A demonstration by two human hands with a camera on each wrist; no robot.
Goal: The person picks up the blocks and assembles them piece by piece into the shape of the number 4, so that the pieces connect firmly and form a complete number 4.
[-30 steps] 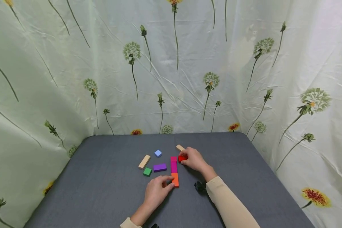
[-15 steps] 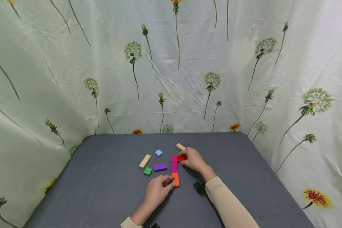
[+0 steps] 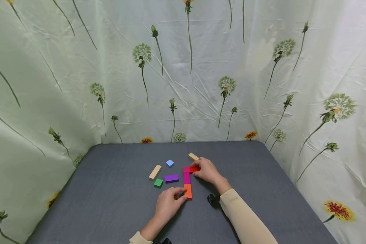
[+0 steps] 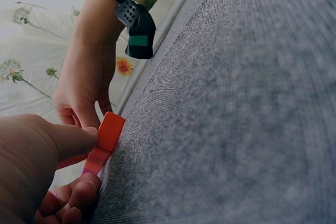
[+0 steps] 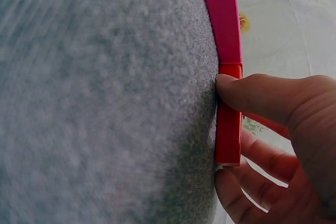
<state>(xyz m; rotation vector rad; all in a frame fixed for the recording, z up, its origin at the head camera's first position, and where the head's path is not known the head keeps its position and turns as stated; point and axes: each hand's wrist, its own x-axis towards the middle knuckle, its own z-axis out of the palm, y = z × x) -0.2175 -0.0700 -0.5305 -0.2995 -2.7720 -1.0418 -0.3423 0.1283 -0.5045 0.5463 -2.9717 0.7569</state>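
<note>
My left hand has thumb and fingers on the orange block, which lies lengthwise at the near end of a short row. Beyond it in that row come a magenta block and a small pink block at the far end. My right hand pinches a red block between thumb and fingers. That red block lies crosswise, its left end right against the small pink block, so the row bends to the right there. In the head view the fingers cover part of the red block.
Left of the row lie a purple block, a green block, a light blue block and a plain wooden block. Another wooden block lies just behind my right hand. A flowered curtain hangs behind the grey table.
The red block has moved slightly left with my right hand, closing the small gap to the pink block. My left hand has stayed on the orange block.
</note>
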